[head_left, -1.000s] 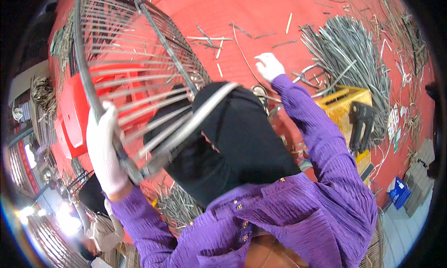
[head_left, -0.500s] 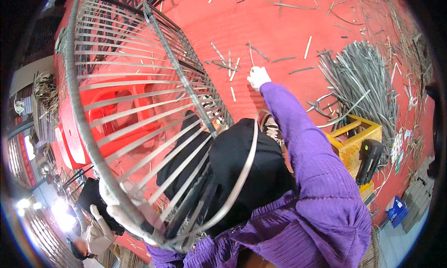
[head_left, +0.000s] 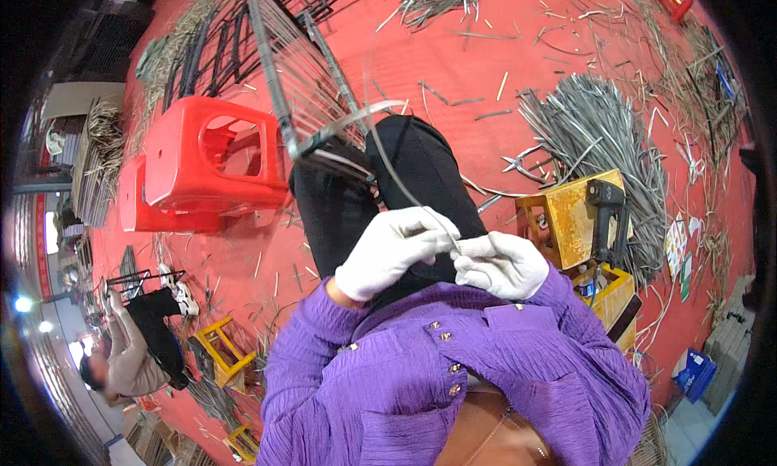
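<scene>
My left hand (head_left: 396, 251) and my right hand (head_left: 503, 266), both in white gloves, meet above my lap. Their fingers pinch a long, thin grey strip (head_left: 394, 170), which curves up and away from them toward a frame. That narrow frame (head_left: 272, 61), its bars wrapped in grey strip and several pale strips stretched across it, leans at my knees. A pale strip end (head_left: 374, 111) sticks out over its near corner. Exactly how the fingers overlap on the strip is hidden.
Red plastic stools (head_left: 182, 162) stand to the left. On the right are a yellow stool (head_left: 566, 223) with a black-handled tool (head_left: 605, 215), and a grey strip bundle (head_left: 591, 142). Offcuts litter the red floor (head_left: 453, 53). Another person (head_left: 133, 361) works at far left.
The frame has swung away from me and tilted beyond my knees. My left hand has left its rim; my right hand has come back from its far reach to meet the left over my lap.
</scene>
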{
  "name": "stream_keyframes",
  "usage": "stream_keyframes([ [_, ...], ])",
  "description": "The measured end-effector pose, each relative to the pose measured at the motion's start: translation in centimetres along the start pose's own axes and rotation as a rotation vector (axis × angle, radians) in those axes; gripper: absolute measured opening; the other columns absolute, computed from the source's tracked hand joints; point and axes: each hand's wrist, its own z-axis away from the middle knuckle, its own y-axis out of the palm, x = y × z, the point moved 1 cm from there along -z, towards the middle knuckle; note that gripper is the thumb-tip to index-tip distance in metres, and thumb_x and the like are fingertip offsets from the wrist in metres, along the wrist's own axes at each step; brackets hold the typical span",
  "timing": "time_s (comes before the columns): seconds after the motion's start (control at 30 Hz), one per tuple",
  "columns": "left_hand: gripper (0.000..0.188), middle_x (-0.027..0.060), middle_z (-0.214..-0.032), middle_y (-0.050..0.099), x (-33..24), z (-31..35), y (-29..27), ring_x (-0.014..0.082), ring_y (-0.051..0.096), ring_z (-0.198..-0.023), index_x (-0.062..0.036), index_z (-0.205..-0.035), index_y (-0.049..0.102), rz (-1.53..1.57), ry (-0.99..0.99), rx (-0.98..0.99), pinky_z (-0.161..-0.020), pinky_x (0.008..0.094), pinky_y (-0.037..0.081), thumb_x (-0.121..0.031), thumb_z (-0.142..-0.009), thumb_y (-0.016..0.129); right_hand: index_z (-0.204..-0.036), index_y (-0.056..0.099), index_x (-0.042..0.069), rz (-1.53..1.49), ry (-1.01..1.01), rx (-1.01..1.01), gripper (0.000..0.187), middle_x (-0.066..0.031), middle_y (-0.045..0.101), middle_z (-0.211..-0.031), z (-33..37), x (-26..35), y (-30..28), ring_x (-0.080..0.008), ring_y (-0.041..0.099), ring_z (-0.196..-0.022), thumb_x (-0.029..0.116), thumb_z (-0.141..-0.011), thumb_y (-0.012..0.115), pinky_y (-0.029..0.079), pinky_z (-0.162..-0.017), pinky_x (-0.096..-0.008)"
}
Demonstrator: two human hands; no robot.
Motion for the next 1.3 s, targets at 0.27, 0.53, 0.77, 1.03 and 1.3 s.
stream_keyframes([
  [0.27,0.009,0.0025,-0.093,0.071,-3.7,2.6,1.4,0.0095,0.065,-0.086,-0.0002,-0.095,0.072,-0.291,0.085,0.147,-0.079,0.0259,0.052,-0.005,-0.089,0.068,-0.142,0.038,-0.010,0.222,-0.138,-0.019,0.056,-0.0252,0.052,-0.137,2.4,-3.7,-1.1,-0.0339,0.056,-0.125,0.030,-0.104,0.046,0.048,-0.107,-0.0466],
  [0.53,0.019,0.0097,-0.105,0.071,-10.2,2.4,-10.2,0.0252,0.061,-0.113,-0.0061,-0.094,0.076,-1.233,0.771,-0.529,-0.099,0.0359,0.045,-0.023,-0.086,0.071,-0.137,0.050,-0.005,2.060,-1.031,-2.085,0.067,-0.0265,0.051,-0.136,15.2,12.1,-11.4,-0.0409,0.050,-0.126,0.035,-0.084,0.065,0.040,-0.109,-0.0439],
  [0.77,0.019,0.0128,-0.116,0.070,-8.7,0.8,-13.5,0.0240,0.062,-0.119,-0.0057,-0.098,0.075,-1.090,0.622,-0.455,-0.102,0.0359,0.046,-0.021,-0.086,0.073,-0.118,0.061,0.003,1.900,-0.428,-2.258,0.050,-0.0242,0.068,-0.106,21.1,20.9,-18.9,-0.0395,0.066,-0.101,0.032,-0.077,0.067,0.051,-0.091,-0.0474],
  [1.03,0.021,0.0044,-0.099,0.073,-8.8,1.0,-12.9,0.0081,0.063,-0.094,0.0035,-0.104,0.069,-1.010,0.575,-0.410,-0.089,0.0258,0.049,-0.015,-0.094,0.066,-0.113,0.065,0.004,1.564,-0.801,-1.258,0.034,-0.0087,0.067,-0.090,13.0,11.4,-7.9,-0.0145,0.062,-0.085,0.017,-0.081,0.070,0.051,-0.074,-0.0344],
  [1.3,0.017,0.0051,-0.087,0.073,-8.2,0.3,-13.1,0.0066,0.066,-0.084,0.0019,-0.100,0.069,-0.943,0.741,-0.370,-0.077,0.0242,0.053,-0.013,-0.093,0.069,-0.131,0.061,0.012,2.479,-0.916,-0.458,0.059,-0.0123,0.072,-0.092,-4.6,-1.5,1.0,-0.0325,0.070,-0.078,0.012,-0.075,0.076,0.055,-0.071,-0.0374],
])
